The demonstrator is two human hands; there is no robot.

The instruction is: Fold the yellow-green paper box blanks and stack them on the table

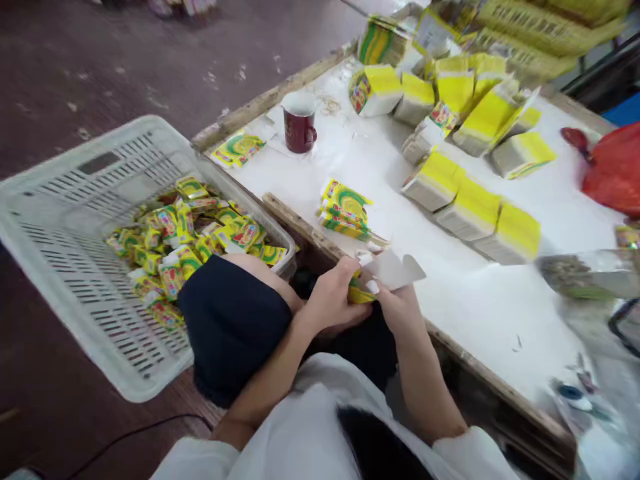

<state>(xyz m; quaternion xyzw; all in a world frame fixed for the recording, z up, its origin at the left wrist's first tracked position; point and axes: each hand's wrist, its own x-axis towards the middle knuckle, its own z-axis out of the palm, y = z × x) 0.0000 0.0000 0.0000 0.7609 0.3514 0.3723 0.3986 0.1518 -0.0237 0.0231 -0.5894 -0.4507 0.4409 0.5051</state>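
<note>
Just over the near table edge, both of my hands grip one small yellow carton (361, 291) with white flaps standing open. My left hand (334, 297) is wrapped round its yellow side. The fingers of my right hand (400, 308) close on the white flap side. What the carton has inside cannot be made out. Right beyond my hands lies a short stack of flat yellow-green cartons (346, 208) on the table. Left of my knee, a white plastic basket (55, 190) holds a heap of filled-looking small yellow boxes (185, 227).
A maroon mug (299, 127) stands on the white table (370, 160), with flat cartons (238, 148) beside it. Bundles of yellow cartons (470, 207) cover the far side. A red bag (615, 170) and a clear bag of brown bits (570, 275) lie at the right.
</note>
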